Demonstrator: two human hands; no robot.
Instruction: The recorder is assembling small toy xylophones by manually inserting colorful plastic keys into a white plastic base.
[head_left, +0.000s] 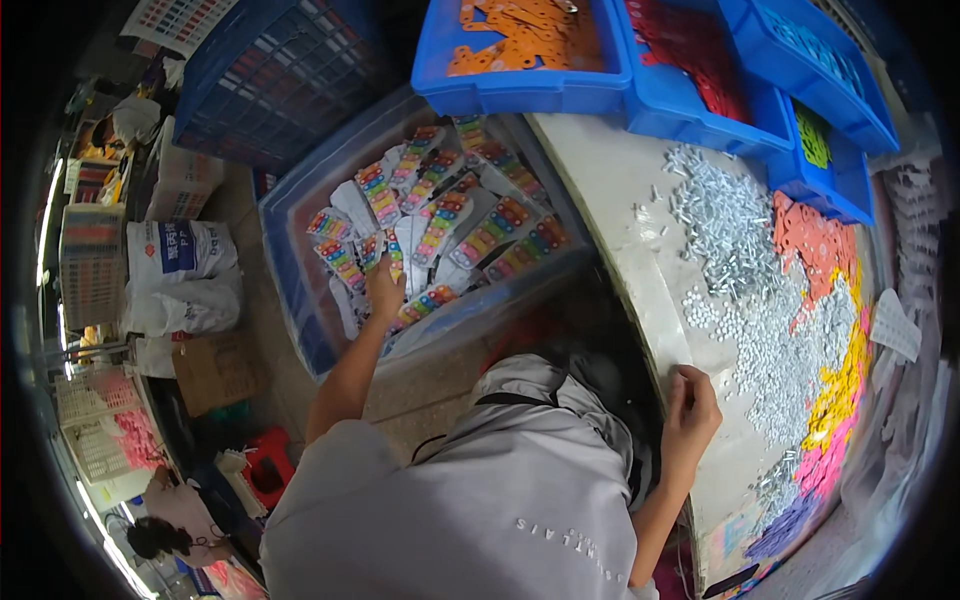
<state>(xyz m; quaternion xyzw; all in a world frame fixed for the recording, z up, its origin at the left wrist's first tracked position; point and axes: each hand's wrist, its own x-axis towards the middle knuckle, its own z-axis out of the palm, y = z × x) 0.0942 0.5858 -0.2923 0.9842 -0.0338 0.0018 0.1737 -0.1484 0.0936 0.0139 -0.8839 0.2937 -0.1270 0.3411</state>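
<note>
My left hand [386, 290] reaches down into a blue plastic crate [300, 310], its fingers closed around the end of a rainbow-coloured plastic piece [372, 246]. Around it in the crate lie many similar pieces, banded in several colours, with whitish parts [352, 205] among them. At the near edge of the worktable [640, 270], my right hand [692, 408] is loosely curled, and nothing shows in its fingers. Closest to that hand on the tabletop are heaps of small silvery metal pins [725, 230] and small round pale bits [705, 310].
Blue bins hold orange pieces [515, 40], red pieces [690, 60], light blue and green ones. Coral, yellow [838, 400], pink and purple pieces lie along the table's far side. A dark blue crate [280, 80] stands behind. White sacks [180, 275], a carton [220, 370] and a person [185, 525] are at left.
</note>
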